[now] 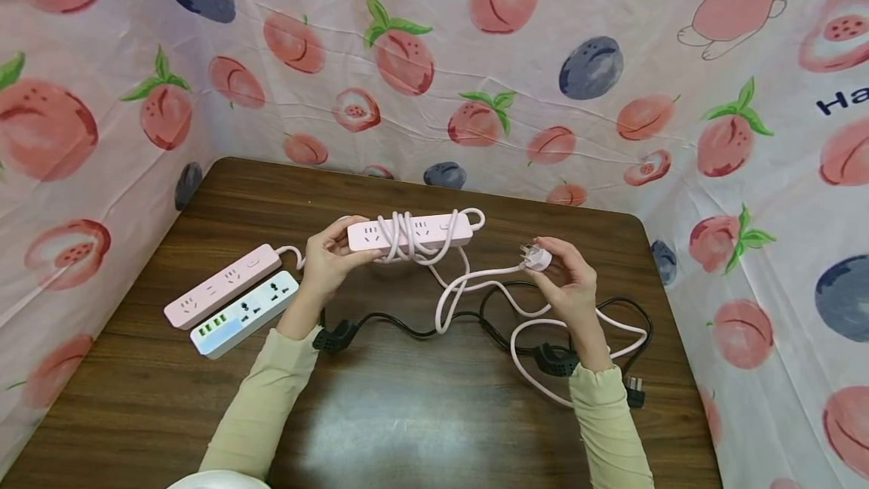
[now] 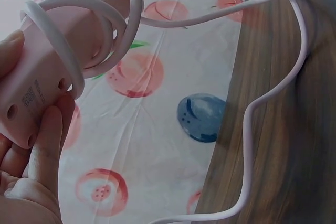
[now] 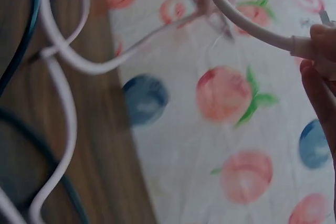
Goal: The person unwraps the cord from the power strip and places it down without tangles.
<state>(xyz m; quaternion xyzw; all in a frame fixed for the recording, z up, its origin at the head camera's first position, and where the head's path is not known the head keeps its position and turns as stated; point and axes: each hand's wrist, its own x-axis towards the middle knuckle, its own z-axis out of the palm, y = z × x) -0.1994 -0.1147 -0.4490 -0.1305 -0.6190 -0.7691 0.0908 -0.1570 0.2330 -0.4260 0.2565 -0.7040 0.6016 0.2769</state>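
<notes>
My left hand (image 1: 327, 261) grips the left end of a pink power strip (image 1: 434, 228), held up over the table. Several loops of its pale pink cord (image 2: 100, 3) are wound around the strip's body. In the left wrist view, the strip's underside with screw holes and a printed label faces the camera, fingers and thumb around its end. My right hand (image 1: 569, 278) pinches the cord's plug (image 1: 538, 257) between thumb and fingers, prongs pointing left. From that plug the cord (image 3: 257, 38) curves away and hangs in a loose loop between my hands.
On the left of the wooden table (image 1: 407, 398) lie a second pink power strip (image 1: 220, 285) and a white power strip (image 1: 244, 313) with green USB ports. Pink and black cords (image 1: 407, 330) tangle at the right, with a black plug (image 1: 634, 392). Patterned cloth (image 1: 475, 134) surrounds the table.
</notes>
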